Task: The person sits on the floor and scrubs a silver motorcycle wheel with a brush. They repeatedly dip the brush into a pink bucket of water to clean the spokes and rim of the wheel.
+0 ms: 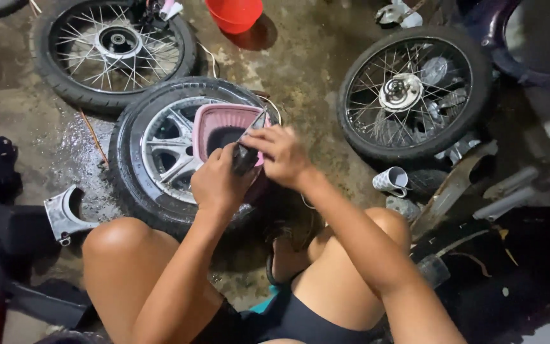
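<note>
While squatting over the alloy wheel lying on the wet floor, both hands are pinching a small dark pouch just above a pink basket: left hand gripping its lower end, right hand clamping the top.

A small dark part, black and partly silvery, sits upright between 2 hands, over a pink slatted plastic basket. A thin pointed grey piece sticks up from it at a slant. The basket rests on an alloy wheel with its tyre, lying flat.
</note>
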